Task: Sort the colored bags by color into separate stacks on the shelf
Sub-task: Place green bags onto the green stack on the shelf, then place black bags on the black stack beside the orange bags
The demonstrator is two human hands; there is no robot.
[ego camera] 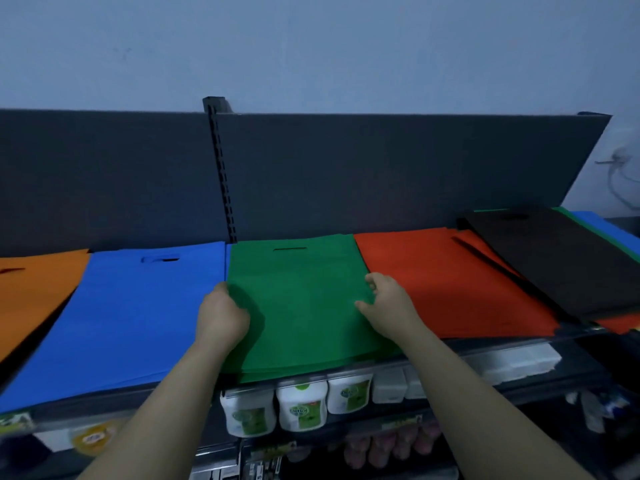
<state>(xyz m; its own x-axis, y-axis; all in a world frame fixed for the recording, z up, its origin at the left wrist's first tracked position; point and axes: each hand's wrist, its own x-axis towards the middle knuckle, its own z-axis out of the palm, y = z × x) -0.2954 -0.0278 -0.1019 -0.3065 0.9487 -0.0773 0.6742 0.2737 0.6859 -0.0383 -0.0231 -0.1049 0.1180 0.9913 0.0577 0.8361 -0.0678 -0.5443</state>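
Observation:
A stack of green bags (301,299) lies in the middle of the top shelf, handle slot toward the back. My left hand (221,315) rests on the stack's left edge with curled fingers. My right hand (388,299) holds the right edge, thumb on top and fingers at the side. To the left lie a blue stack (131,317) and an orange stack (34,289). Right of the green lies a red stack (440,289). Far right, a black bag (568,265) tops a mixed pile with green and blue edges showing.
A dark back panel (381,174) with a slotted upright (221,174) stands behind the bags. Below the shelf edge (450,358) hang white soap pouches (301,407) and white boxes (512,365). More goods fill lower shelves.

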